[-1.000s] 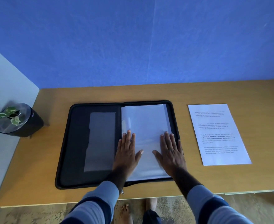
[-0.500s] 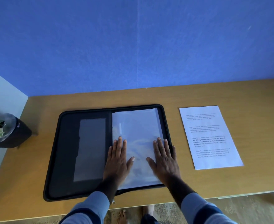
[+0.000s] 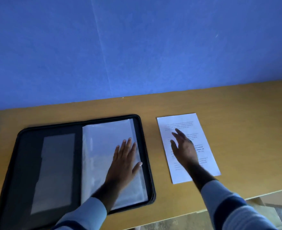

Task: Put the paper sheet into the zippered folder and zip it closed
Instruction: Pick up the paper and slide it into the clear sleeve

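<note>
A black zippered folder (image 3: 22, 156) lies wide open on the wooden desk, with clear plastic sleeves (image 3: 103, 138) on its right half. My left hand (image 3: 125, 160) rests flat on those sleeves, fingers spread. To the right of the folder lies a white printed paper sheet (image 3: 203, 130). My right hand (image 3: 183, 146) hovers over the sheet's middle, fingers apart and blurred, holding nothing.
The wooden desk (image 3: 245, 130) meets a blue wall (image 3: 137, 47) at the back. Its front edge runs just below the sheet at the lower right, with floor visible beyond.
My right hand has left the folder's sleeves and moved right, over the paper sheet. My left hand slid right on the sleeves. The view has swung right, and the plant pot is out of frame.
</note>
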The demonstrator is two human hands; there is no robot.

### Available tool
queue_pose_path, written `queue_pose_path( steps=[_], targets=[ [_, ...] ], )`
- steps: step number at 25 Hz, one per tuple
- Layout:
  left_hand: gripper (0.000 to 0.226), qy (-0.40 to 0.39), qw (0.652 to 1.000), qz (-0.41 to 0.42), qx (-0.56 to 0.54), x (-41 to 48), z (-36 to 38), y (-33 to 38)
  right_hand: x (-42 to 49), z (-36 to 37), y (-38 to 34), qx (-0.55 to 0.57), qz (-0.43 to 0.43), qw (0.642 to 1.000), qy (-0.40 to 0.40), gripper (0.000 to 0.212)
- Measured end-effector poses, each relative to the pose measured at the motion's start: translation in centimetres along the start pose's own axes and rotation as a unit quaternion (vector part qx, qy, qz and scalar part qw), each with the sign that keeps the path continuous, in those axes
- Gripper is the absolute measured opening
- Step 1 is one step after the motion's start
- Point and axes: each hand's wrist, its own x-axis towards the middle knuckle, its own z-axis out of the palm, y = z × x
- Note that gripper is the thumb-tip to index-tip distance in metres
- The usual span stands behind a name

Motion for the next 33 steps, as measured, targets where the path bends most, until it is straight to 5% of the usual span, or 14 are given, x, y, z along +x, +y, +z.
queue_pose_path(
  steps=[7, 18, 23, 25, 29, 31, 33],
  targets=[
    [0.105, -0.099, 0.988, 0.116, 0.031, 7.3, 2.5, 7.8, 10.0, -5.7, 10.3, -0.054, 0.062, 0.986, -0.143, 0.079],
    [0.112, -0.109, 0.99, 0.083, 0.039, 8.1, 3.0, 9.4, 12.8, -6.5, 11.4, -0.097, 0.023, 0.979, -0.18, 0.094],
    [0.11, -0.123, 0.99, 0.064, 0.04, 7.9, 2.2, 9.9, 12.4, -6.2, 10.0, -0.063, 0.051, 0.986, -0.146, 0.079],
    [0.111, -0.129, 0.989, 0.063, 0.04, 7.9, 2.1, 10.1, 11.6, -6.3, 9.4, 0.043, 0.087, 0.986, -0.132, 0.076],
    [0.113, -0.123, 0.99, 0.063, 0.039, 8.0, 2.2, 10.1, 7.6, -7.5, 10.2, 0.361, 0.23, 0.902, -0.058, 0.075],
    [0.113, -0.133, 0.988, 0.065, 0.043, 8.0, 2.4, 9.9, 5.3, -7.7, 10.6, 0.395, 0.255, 0.878, -0.093, 0.038],
    [0.114, -0.139, 0.987, 0.076, 0.028, 8.1, 2.0, 10.0, 3.3, -7.9, 10.0, 0.358, 0.257, 0.891, -0.108, 0.014]
  ],
)
